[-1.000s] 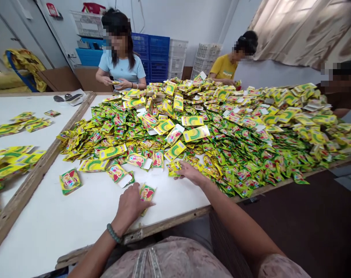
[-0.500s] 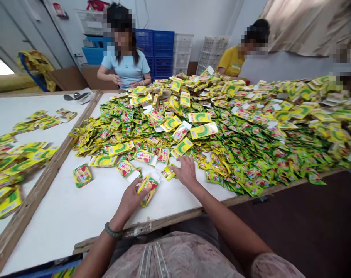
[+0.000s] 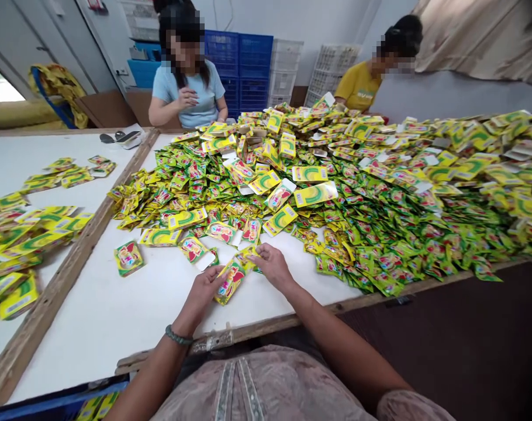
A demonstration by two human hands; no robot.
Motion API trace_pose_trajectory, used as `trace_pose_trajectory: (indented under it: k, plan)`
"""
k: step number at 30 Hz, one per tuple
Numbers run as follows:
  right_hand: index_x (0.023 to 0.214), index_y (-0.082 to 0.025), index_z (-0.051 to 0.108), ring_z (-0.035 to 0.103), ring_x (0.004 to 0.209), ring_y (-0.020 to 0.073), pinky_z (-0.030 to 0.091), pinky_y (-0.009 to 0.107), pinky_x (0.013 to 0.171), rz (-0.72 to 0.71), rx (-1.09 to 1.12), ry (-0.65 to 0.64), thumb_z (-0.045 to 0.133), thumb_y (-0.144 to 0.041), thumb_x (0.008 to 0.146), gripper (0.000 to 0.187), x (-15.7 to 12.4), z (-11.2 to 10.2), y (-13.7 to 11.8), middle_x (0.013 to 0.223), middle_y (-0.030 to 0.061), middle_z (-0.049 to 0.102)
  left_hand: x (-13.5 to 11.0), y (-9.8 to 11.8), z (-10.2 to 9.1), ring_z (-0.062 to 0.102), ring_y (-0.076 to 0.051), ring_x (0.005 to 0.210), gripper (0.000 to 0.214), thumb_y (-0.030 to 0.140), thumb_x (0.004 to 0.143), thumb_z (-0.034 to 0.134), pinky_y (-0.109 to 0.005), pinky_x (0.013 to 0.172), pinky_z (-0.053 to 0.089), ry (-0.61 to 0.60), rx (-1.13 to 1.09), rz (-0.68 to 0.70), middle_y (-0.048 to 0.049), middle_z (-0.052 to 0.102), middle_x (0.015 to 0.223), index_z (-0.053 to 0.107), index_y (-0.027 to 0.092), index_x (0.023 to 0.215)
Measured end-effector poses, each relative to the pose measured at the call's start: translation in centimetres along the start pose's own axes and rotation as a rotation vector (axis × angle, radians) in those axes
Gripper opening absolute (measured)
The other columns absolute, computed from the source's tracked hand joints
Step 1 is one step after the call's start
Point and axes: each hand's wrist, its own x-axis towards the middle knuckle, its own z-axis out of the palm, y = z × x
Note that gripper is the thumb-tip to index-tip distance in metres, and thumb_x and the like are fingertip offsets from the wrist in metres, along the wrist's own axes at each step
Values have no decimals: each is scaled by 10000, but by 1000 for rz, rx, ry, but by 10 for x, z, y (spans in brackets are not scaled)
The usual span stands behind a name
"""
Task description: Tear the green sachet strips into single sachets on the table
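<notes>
Head view: box (image 3: 231,283) and sachet (image 3: 247,254) in hands (image 3: 275,268)

Box (image 3: 232,284) in left fingers (image 3: 212,272)

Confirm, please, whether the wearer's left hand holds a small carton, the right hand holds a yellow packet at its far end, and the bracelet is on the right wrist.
Not quite: the head view shows the bracelet on the left wrist. The left hand holds the small carton and the right hand the yellow packet at its far end.
</notes>
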Motion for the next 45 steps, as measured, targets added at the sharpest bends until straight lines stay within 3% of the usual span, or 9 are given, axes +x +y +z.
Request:
trace_pose_trajectory:
  k: [10,13,17,20,25,28,31,37,45]
  plan:
    - [653,-158,563,366,498,73,250,209,475,82,-27,-385,697,-484,610,355,3,-5,-6,540,-59,446,-7,4,3,654,-170,728,401,356,662,738,-261,679,501,-80,-30,-48,-53,716,859,650,137,987]
    - [806,-168,619,460,585,100,333,219,545,12,-187,-305,650,-469,694,323,5,-16,-8,661,-22,548,-5,3,2,656,-154,709,431,335,639,759,-240,658,503,-35,-59,-74,-57,721,866,636,134,1000]
    - [862,-164,618,508,839,181,381,277,732,-37,-637,4,656,-410,716,290,-1,-32,0,893,70,583,-2,2,0,657,-138,675,475,304,600,788,-219,629,504,27,-106,-101,-55,726,861,626,136,1014]
    - [771,-164,576,499,846,201,376,285,717,-20,-751,-5,705,-371,660,268,-8,-36,12,861,70,567,0,2,1,653,-133,643,481,293,580,800,-218,611,506,59,-132,-103,-55,727,845,630,132,1000]
    - [763,-196,491,471,600,128,356,239,561,32,-280,-48,644,-332,695,215,-10,-35,13,650,-37,507,-2,1,1,636,-123,599,464,288,572,803,-200,553,481,82,-138,-86,-48,725,788,636,122,973]
    - [840,-196,512,499,623,111,406,227,574,10,137,-92,633,-356,704,242,-5,-29,0,734,-32,542,-3,0,-1,628,-113,595,427,292,602,786,-190,549,468,54,-113,-57,-38,721,780,642,124,968]
    - [840,-197,522,511,618,102,437,224,565,4,313,-122,659,-358,679,266,-1,-15,-15,758,-28,554,-3,-2,-2,633,-119,618,420,299,624,773,-197,565,472,29,-96,-29,-47,719,814,641,121,981]
    - [707,-195,501,512,563,119,450,237,511,29,231,-43,676,-398,657,273,-5,13,-9,619,-30,536,-7,0,-4,657,-150,677,467,297,622,776,-229,631,499,16,-168,-7,-71,724,831,624,114,1024]
    - [627,-177,552,494,539,113,381,227,505,-75,93,-9,666,-400,675,256,-7,12,-5,584,-19,554,-5,2,0,670,-174,726,429,298,621,777,-249,669,511,-16,-175,8,-70,728,870,651,128,995]
